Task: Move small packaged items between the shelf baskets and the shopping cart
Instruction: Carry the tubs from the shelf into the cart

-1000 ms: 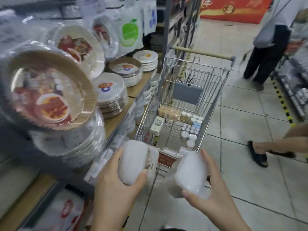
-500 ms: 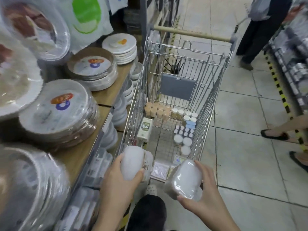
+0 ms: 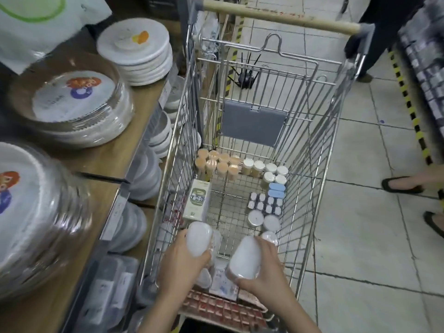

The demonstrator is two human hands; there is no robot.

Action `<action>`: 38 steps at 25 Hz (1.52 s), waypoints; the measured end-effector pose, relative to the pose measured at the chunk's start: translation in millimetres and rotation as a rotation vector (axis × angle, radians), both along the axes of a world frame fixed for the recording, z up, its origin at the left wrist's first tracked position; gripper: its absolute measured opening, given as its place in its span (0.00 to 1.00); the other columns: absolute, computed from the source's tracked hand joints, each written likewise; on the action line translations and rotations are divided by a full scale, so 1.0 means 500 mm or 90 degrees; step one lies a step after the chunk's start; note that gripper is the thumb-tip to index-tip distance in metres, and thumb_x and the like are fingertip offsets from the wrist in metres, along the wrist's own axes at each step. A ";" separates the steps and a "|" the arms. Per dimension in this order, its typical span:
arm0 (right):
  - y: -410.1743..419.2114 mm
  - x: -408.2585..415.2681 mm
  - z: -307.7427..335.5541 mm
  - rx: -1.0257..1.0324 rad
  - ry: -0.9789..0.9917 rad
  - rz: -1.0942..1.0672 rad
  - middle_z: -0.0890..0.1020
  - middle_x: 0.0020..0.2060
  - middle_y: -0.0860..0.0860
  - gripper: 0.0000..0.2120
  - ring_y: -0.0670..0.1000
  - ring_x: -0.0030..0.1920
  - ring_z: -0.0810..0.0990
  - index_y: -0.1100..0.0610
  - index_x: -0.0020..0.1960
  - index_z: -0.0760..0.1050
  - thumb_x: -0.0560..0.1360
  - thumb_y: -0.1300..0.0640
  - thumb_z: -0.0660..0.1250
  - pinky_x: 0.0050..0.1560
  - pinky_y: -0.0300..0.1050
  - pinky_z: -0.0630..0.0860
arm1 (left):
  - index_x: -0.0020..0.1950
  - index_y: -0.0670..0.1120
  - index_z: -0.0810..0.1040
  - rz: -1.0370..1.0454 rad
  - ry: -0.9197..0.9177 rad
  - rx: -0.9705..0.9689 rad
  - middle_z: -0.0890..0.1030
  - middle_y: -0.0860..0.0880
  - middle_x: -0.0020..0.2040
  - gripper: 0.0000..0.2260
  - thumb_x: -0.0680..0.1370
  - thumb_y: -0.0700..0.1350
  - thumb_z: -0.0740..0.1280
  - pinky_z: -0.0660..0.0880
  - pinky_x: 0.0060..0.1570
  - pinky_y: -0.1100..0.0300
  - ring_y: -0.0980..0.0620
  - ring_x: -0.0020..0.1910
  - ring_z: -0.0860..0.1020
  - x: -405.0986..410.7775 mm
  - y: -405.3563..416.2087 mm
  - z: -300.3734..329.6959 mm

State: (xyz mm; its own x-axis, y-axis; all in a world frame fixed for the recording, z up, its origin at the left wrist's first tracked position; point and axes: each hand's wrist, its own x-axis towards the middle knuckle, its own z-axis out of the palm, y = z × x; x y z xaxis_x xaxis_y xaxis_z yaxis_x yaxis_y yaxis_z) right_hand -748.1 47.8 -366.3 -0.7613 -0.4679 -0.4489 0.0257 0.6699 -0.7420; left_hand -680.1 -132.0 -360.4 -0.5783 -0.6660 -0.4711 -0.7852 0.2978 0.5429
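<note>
We've got both hands down inside the shopping cart at its near end. Our left hand is wrapped around 1 white packaged item, fingers curled round it, and our right hand grips a 2nd white pack the same way. Both packs sit over the cart's wire floor, just behind a green-and-white box. Further in, there are small capped bottles and tan tubes lined up. Wrapped plate stacks sit on the wooden shelf to the left.

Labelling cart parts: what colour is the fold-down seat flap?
Grey flap, head view.
</note>
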 end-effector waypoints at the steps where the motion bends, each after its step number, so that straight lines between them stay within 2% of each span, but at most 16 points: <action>1: -0.012 -0.020 -0.026 0.014 -0.013 0.003 0.61 0.63 0.41 0.45 0.45 0.62 0.66 0.41 0.67 0.54 0.61 0.50 0.79 0.60 0.41 0.69 | 0.65 0.49 0.70 0.000 0.000 0.008 0.78 0.49 0.54 0.28 0.66 0.48 0.74 0.72 0.44 0.57 0.47 0.49 0.76 -0.019 -0.006 -0.025; 3: -0.043 -0.059 -0.078 0.057 -0.040 0.016 0.60 0.64 0.47 0.46 0.49 0.62 0.68 0.44 0.70 0.55 0.60 0.55 0.78 0.61 0.43 0.70 | 0.64 0.48 0.70 0.002 0.004 0.022 0.78 0.48 0.56 0.28 0.66 0.46 0.74 0.70 0.42 0.58 0.48 0.48 0.75 -0.060 -0.017 -0.075; 5: -0.075 -0.091 -0.128 0.086 -0.051 0.025 0.61 0.65 0.50 0.48 0.52 0.61 0.69 0.47 0.72 0.55 0.60 0.56 0.78 0.60 0.45 0.71 | 0.64 0.48 0.70 -0.001 -0.001 0.016 0.77 0.49 0.56 0.29 0.65 0.48 0.75 0.69 0.41 0.58 0.48 0.49 0.75 -0.099 -0.031 -0.120; 8: -0.113 -0.129 -0.200 0.100 -0.031 0.033 0.62 0.65 0.49 0.47 0.50 0.60 0.69 0.48 0.73 0.55 0.62 0.49 0.78 0.52 0.43 0.70 | 0.66 0.48 0.69 -0.038 -0.029 -0.018 0.75 0.47 0.58 0.32 0.66 0.52 0.75 0.73 0.47 0.55 0.46 0.54 0.75 -0.156 -0.047 -0.198; 11: -0.144 -0.160 -0.254 0.136 -0.008 0.058 0.61 0.67 0.48 0.46 0.50 0.64 0.69 0.49 0.75 0.52 0.65 0.49 0.75 0.48 0.41 0.66 | 0.69 0.48 0.66 -0.067 -0.076 -0.049 0.73 0.47 0.61 0.33 0.69 0.58 0.72 0.70 0.43 0.58 0.47 0.56 0.75 -0.204 -0.058 -0.257; 13: -0.158 -0.177 -0.288 0.165 -0.005 0.066 0.59 0.69 0.47 0.47 0.50 0.64 0.69 0.48 0.76 0.49 0.67 0.50 0.75 0.48 0.42 0.66 | 0.70 0.48 0.65 -0.107 -0.103 -0.098 0.73 0.49 0.62 0.33 0.70 0.62 0.69 0.70 0.46 0.58 0.49 0.57 0.74 -0.225 -0.063 -0.289; 16: -0.177 -0.196 -0.328 0.167 -0.023 0.069 0.59 0.71 0.48 0.49 0.51 0.66 0.69 0.47 0.76 0.48 0.65 0.55 0.76 0.56 0.45 0.71 | 0.70 0.48 0.66 -0.114 -0.110 -0.118 0.74 0.49 0.61 0.33 0.71 0.64 0.66 0.70 0.48 0.59 0.51 0.57 0.74 -0.233 -0.075 -0.331; 22: -0.193 -0.230 -0.372 0.184 -0.050 0.088 0.59 0.70 0.51 0.49 0.54 0.65 0.69 0.49 0.76 0.51 0.64 0.56 0.77 0.56 0.50 0.75 | 0.67 0.48 0.69 -0.115 -0.110 -0.119 0.73 0.50 0.58 0.31 0.69 0.61 0.71 0.73 0.47 0.60 0.52 0.53 0.75 -0.227 -0.083 -0.396; 26: -0.196 -0.228 -0.391 0.213 -0.041 0.138 0.58 0.71 0.52 0.49 0.53 0.67 0.67 0.50 0.77 0.48 0.67 0.55 0.76 0.59 0.45 0.72 | 0.69 0.49 0.68 -0.115 -0.073 -0.077 0.73 0.50 0.56 0.31 0.70 0.58 0.72 0.74 0.51 0.59 0.51 0.54 0.74 -0.212 -0.078 -0.422; 32: -0.190 -0.222 -0.406 0.185 -0.043 0.135 0.55 0.74 0.50 0.50 0.51 0.69 0.63 0.49 0.77 0.46 0.67 0.60 0.75 0.59 0.41 0.69 | 0.69 0.47 0.71 -0.077 0.011 0.016 0.74 0.51 0.57 0.24 0.74 0.47 0.71 0.74 0.55 0.59 0.51 0.55 0.76 -0.198 -0.096 -0.446; 35: -0.189 -0.223 -0.410 0.195 -0.034 0.156 0.49 0.76 0.50 0.51 0.52 0.71 0.62 0.49 0.77 0.42 0.68 0.60 0.75 0.60 0.40 0.69 | 0.69 0.48 0.71 -0.082 0.009 0.013 0.75 0.52 0.57 0.24 0.74 0.46 0.71 0.75 0.54 0.56 0.51 0.54 0.76 -0.197 -0.099 -0.447; 37: -0.188 -0.222 -0.403 0.223 -0.041 0.163 0.41 0.77 0.51 0.53 0.53 0.69 0.67 0.47 0.77 0.37 0.69 0.61 0.74 0.58 0.41 0.72 | 0.69 0.49 0.71 -0.091 -0.003 0.008 0.75 0.52 0.57 0.22 0.75 0.43 0.69 0.76 0.51 0.57 0.52 0.52 0.77 -0.194 -0.097 -0.435; 38: -0.186 -0.219 -0.395 0.234 -0.041 0.158 0.38 0.76 0.51 0.54 0.53 0.66 0.71 0.46 0.76 0.35 0.70 0.61 0.73 0.54 0.41 0.75 | 0.68 0.48 0.71 -0.093 -0.004 0.009 0.75 0.52 0.57 0.21 0.75 0.42 0.68 0.76 0.49 0.59 0.52 0.50 0.76 -0.190 -0.098 -0.424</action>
State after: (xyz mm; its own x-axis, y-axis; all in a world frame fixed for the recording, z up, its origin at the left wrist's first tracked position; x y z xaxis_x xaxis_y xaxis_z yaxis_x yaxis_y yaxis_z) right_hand -857.4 -45.1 -563.9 -0.6109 -0.4332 -0.6627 -0.1310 0.8808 -0.4550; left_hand -775.3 -180.8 -572.2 -0.6654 -0.5686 -0.4836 -0.7376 0.4015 0.5429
